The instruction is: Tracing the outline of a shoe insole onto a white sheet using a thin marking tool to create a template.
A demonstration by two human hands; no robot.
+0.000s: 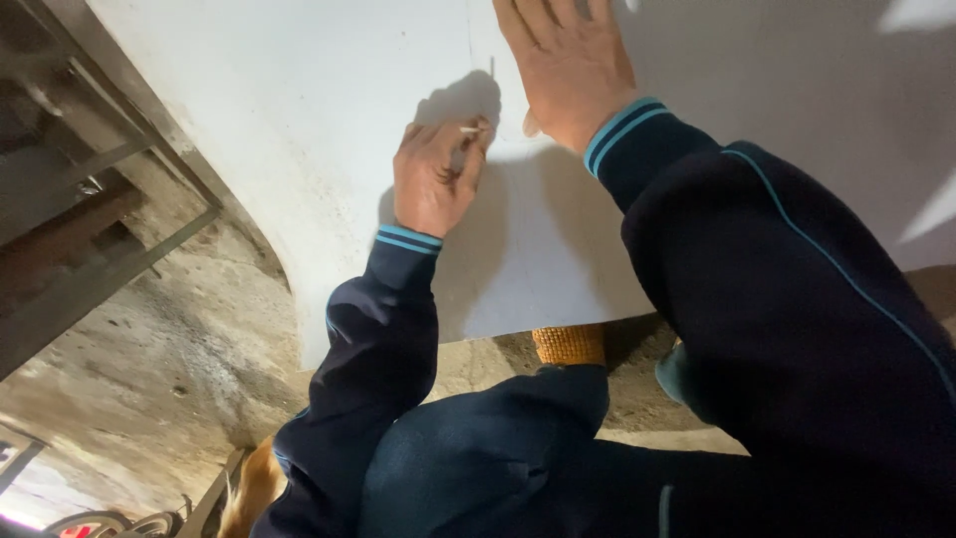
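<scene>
Presently, nearest the camera, the person's knees and lap in dark blue clothing fill the lower part of the view, below the lower edge of the white sheet (558,259), which serves as landmark throughout. Just beneath that edge a woven orange item (569,345) shows, partly hidden; its nature cannot be told. The sheet, a large flat white board or tile, lies tilted across the concrete floor (169,369) in front of the person. The left hand (435,174) rests on the sheet near its middle, fingers curled closed in a pinch on a small pale marker (470,129), a thin stick that may be a pencil or chalk, its tip touching the surface; the grip looks suited to drawing a line. The right hand (570,65) lies just beside it, further up the sheet, opened out flat and holding nothing, palm pressed down, apparently to steady the sheet against the marking. A faint dark line (492,68) stands on the sheet between the two hands. No container shows in view. Beyond the sheet's left edge a metal frame (90,199) of dark bars stands apart from it. Part of a wheel (100,523) shows at the bottom left corner.
</scene>
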